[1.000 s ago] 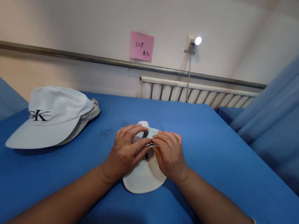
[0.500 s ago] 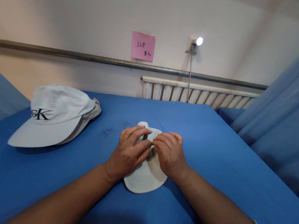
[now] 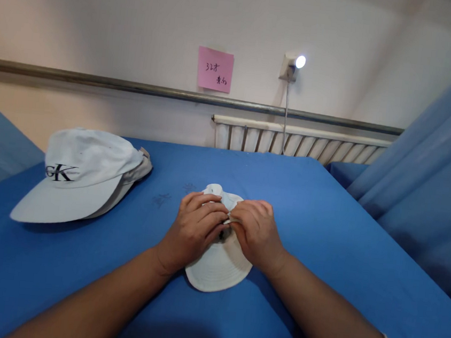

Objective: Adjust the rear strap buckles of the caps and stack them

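A white baseball cap (image 3: 218,270) lies on the blue-covered table in front of me, its brim pointing toward me. My left hand (image 3: 195,230) is over the cap's left side, fingers bent and closed on its fabric. From the other side my right hand (image 3: 258,234) grips the cap, thumb and fingers pinched on an edge near the middle. The fingertips of both hands almost meet there. Much of the crown is hidden under the hands; a small dark patch shows between them, just above the brim.
At the left, white caps (image 3: 85,159) sit stacked, the top one with black letters. The blue cloth (image 3: 309,215) covers the table. Behind it are a radiator (image 3: 264,138), a metal rail (image 3: 137,87) and a pink note (image 3: 215,70). A blue curtain (image 3: 440,159) hangs on the right.
The fingers of my left hand have come down and closed more over the cap. My right hand has curled slightly tighter. The cap stays in nearly the same place.
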The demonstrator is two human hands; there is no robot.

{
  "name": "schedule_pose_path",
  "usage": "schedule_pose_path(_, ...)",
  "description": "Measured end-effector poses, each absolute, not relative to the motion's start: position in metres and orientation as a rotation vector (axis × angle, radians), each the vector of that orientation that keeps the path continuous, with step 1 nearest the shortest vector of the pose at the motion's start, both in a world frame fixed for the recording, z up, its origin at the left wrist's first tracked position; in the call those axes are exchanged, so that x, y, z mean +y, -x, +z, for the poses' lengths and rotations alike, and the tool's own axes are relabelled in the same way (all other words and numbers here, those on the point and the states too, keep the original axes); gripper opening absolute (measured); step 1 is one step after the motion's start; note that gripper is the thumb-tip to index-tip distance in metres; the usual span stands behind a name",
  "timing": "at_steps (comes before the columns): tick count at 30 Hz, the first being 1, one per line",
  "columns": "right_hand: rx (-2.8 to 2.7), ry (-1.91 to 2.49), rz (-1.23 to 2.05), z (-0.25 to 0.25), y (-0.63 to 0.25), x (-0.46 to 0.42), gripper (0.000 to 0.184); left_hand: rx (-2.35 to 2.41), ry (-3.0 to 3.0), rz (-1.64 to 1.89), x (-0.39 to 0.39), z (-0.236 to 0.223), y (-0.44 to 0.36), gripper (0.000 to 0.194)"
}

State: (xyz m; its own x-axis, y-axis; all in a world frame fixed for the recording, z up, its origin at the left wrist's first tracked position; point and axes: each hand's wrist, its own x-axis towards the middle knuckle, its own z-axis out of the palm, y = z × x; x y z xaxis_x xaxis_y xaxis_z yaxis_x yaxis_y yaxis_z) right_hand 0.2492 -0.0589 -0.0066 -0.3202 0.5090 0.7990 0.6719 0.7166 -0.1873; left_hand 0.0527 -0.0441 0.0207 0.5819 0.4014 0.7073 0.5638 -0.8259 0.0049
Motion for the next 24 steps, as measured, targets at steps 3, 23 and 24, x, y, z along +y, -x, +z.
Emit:
schedule_pose_path(3, -2.002, 1.014, -0.142, -0.007, -0.254, -0.057, 0.021, -0.798, 2.557, -1.072, -0.042, 0.023, -0.05, 0.005)
schedule_pose_path(23, -1.798, 1.129, 0.243, -0.026, -0.262, -0.041, 0.026, -0.904, 2.644, -1.246, -0.034, 0.021, -0.047, 0.01)
schedule_pose_path(24, -1.788, 1.134, 0.265, -0.027, -0.262, -0.04, 0.028, -0.962, 2.647, -1.271, -0.034, 0.019, -0.046, 0.01)
